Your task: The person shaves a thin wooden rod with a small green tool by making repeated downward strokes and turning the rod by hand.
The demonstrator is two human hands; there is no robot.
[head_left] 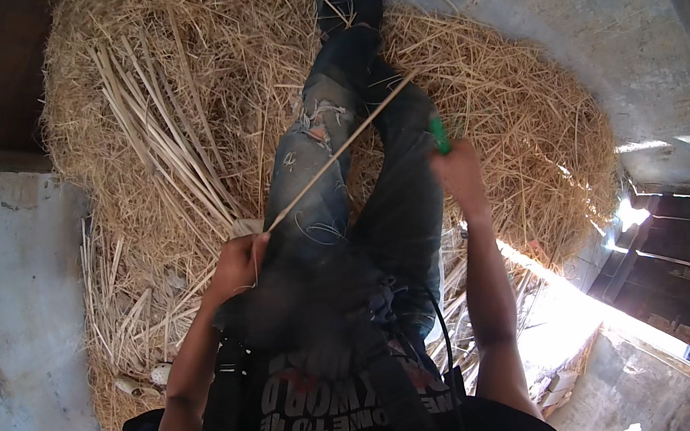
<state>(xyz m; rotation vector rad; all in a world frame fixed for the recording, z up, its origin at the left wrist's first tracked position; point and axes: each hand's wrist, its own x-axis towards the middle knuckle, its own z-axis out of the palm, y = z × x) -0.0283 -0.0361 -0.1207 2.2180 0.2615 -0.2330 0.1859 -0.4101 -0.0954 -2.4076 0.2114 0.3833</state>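
In the head view, we see the left hand (239, 269) closed on the near end of a long, thin, straw-coloured strip (342, 152). From that grip the strip's long axis runs forward and rightward, slanting across faded, torn blue jeans (313, 189). We find the right hand (460, 179) wrapped around a short, bright green tool handle (438, 134), to the right of the strip and apart from it. The left hand is nearer, being in contact; the strip's far end lies leftward and forward of the right.
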